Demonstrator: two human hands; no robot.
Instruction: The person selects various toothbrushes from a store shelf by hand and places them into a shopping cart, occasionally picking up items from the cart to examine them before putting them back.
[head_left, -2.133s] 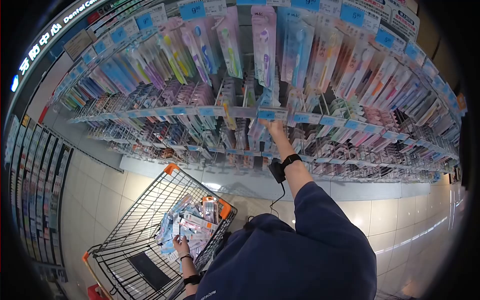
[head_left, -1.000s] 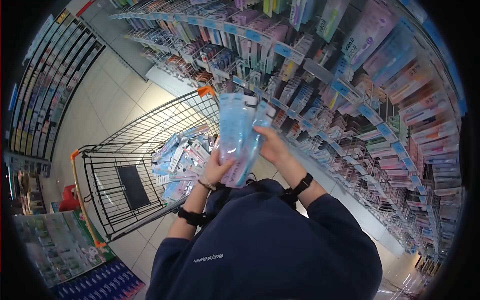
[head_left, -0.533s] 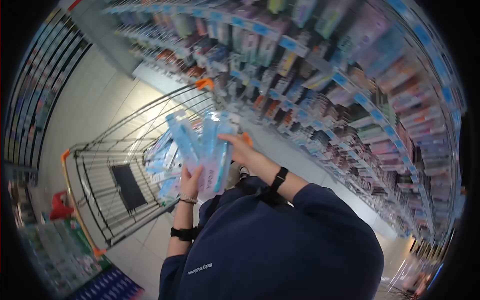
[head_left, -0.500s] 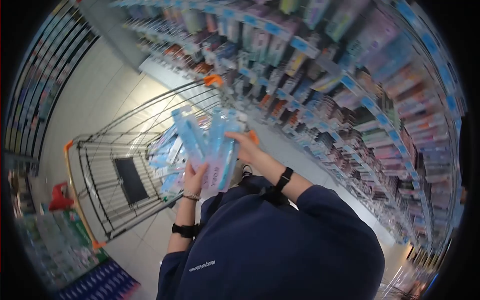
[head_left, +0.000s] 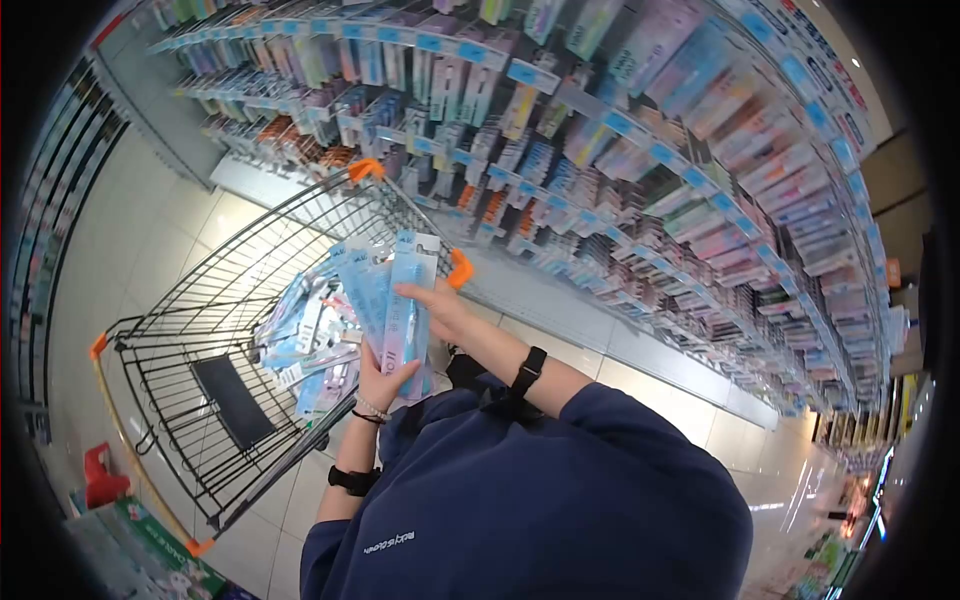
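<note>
Several long, slim blue-and-pink packs, apparently toothbrush packs (head_left: 402, 318), are held in a loose fan in front of my body. My left hand (head_left: 382, 382) grips their lower ends, with the thumb across the front. Near the middle of the right edge, my right hand (head_left: 440, 308) is closed on the same bundle, fingers partly hidden behind it. Just beyond and left of the hands, a pile of similar packs (head_left: 300, 335) lies in the wire shopping cart (head_left: 234, 402).
Tall shelves (head_left: 620, 215) of hanging packs run along the far side and right. Orange corner pieces (head_left: 461, 268) stick out from the cart near my right hand. A red object (head_left: 104, 477) and a green printed box (head_left: 150, 545) stand at lower left, on the tiled floor.
The packs in my hands are fanned less widely and stand more upright. My right hand sits closer to my left. The view has shifted, so the cart appears farther left.
</note>
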